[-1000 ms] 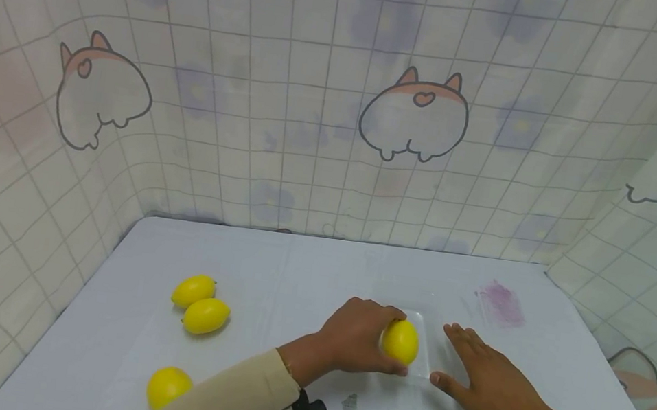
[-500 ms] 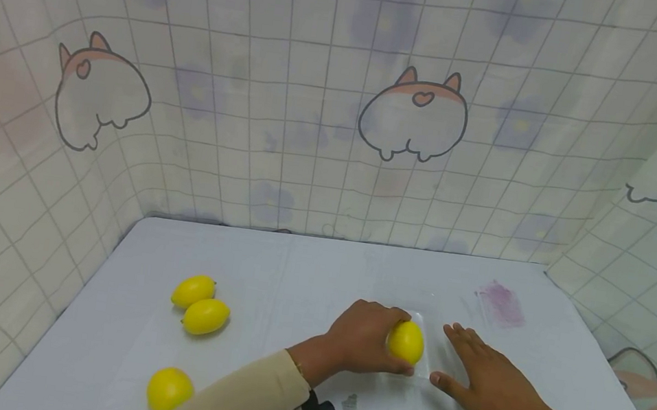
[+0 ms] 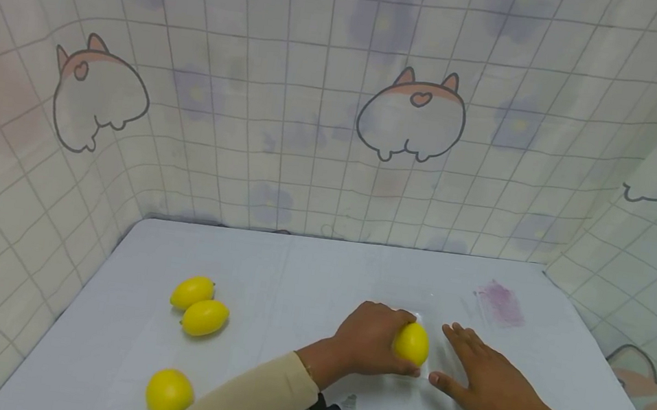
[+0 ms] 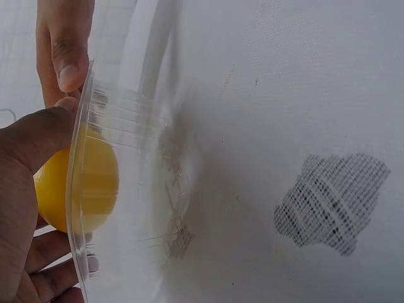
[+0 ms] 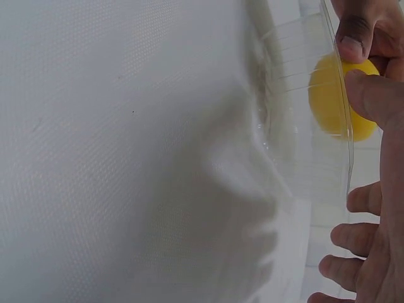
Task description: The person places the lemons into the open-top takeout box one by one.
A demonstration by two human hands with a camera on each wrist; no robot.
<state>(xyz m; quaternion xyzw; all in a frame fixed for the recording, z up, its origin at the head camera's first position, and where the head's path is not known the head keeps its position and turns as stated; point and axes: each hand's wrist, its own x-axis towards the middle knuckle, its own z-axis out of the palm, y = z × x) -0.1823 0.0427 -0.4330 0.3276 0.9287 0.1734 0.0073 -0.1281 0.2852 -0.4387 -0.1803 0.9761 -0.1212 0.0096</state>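
Note:
A lemon (image 3: 412, 344) is gripped between the thumb and fingers of my left hand (image 3: 375, 341). It sits partly below the rim of a clear plastic container (image 4: 136, 196), which the left wrist view shows from the side. To the right of the container my right hand (image 3: 489, 382) is held with its fingers straight and thumb spread. In the right wrist view its thumb tip lies by the container's rim; I cannot tell if it touches. Two lemons, one farther back (image 3: 192, 293) and one nearer (image 3: 205, 317), lie side by side at the left.
Another yellow lemon (image 3: 169, 395) lies near the front left, beside my left sleeve (image 3: 252, 403). The white table (image 3: 308, 265) has a pinkish stain (image 3: 501, 304) at the back right and a small grey patch (image 4: 334, 202). A grid-patterned curtain (image 3: 294, 89) encloses the back and sides.
My left hand has slid a little to the right over the container, with the lemon still in its grip. The right hand and the other lemons have stayed in place.

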